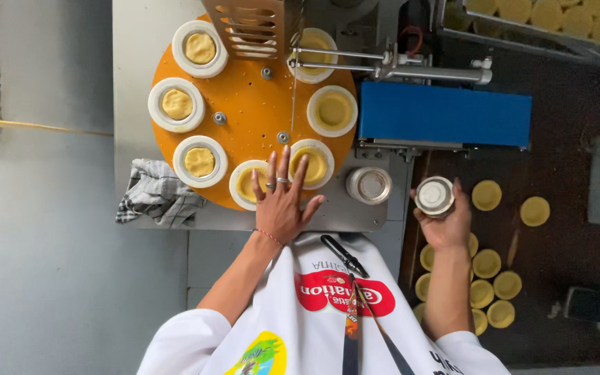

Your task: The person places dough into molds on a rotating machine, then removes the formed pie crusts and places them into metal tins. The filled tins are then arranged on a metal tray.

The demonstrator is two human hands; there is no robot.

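My left hand (282, 198) lies flat with fingers spread on the near edge of an orange turntable (255, 104), its fingertips between two white ring moulds (312, 165) filled with yellow dough. It holds nothing. My right hand (446, 222) is raised over the dark table on the right and grips a small round metal cup (434, 196), seen from above. A second metal cup (369, 185) stands on the steel machine top between my hands.
Several more dough-filled ring moulds (176, 104) circle the turntable under a metal press head (255, 24). A blue conveyor belt (446, 114) runs right. Round yellow pastry shells (487, 195) lie on the dark table. A checked cloth (157, 194) sits left.
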